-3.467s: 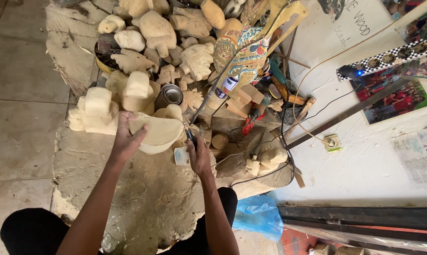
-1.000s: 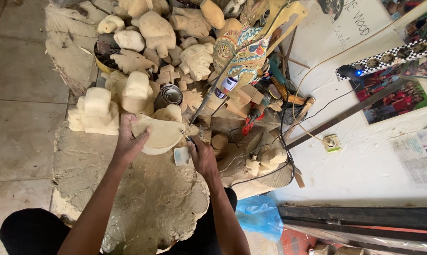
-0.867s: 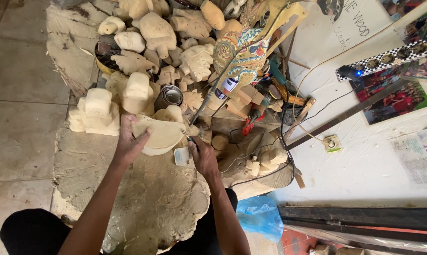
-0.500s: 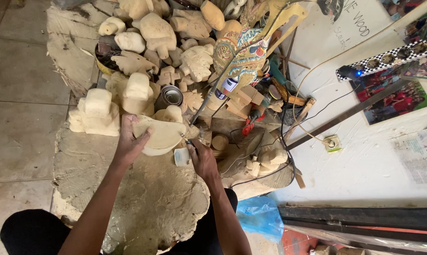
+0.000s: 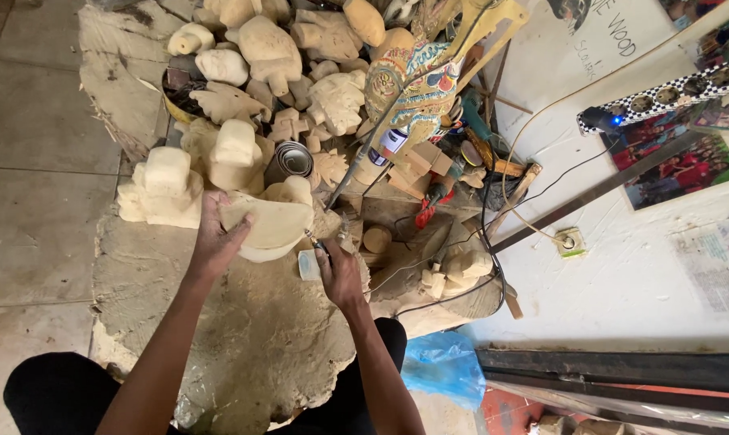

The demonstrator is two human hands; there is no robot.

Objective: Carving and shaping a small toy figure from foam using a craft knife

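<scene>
Pale rounded wood carving (image 5: 272, 225) under left hand (image 5: 217, 239), slim tool (image 5: 316, 244) in right hand (image 5: 340, 274).

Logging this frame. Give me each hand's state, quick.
Left hand: open, palm pressed on the pale wood carving.
Right hand: closed around a thin carving tool, tip at the carving.

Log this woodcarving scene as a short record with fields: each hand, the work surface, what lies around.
left hand: flat on the pale carved wood piece, steadying it
right hand: fingers closed round a small rotary carving tool, tip at the piece's edge
surface: dusty cloth over the lap
behind: pile of unpainted wood carvings, one painted carved figure
right side: power strip against the white wall
</scene>
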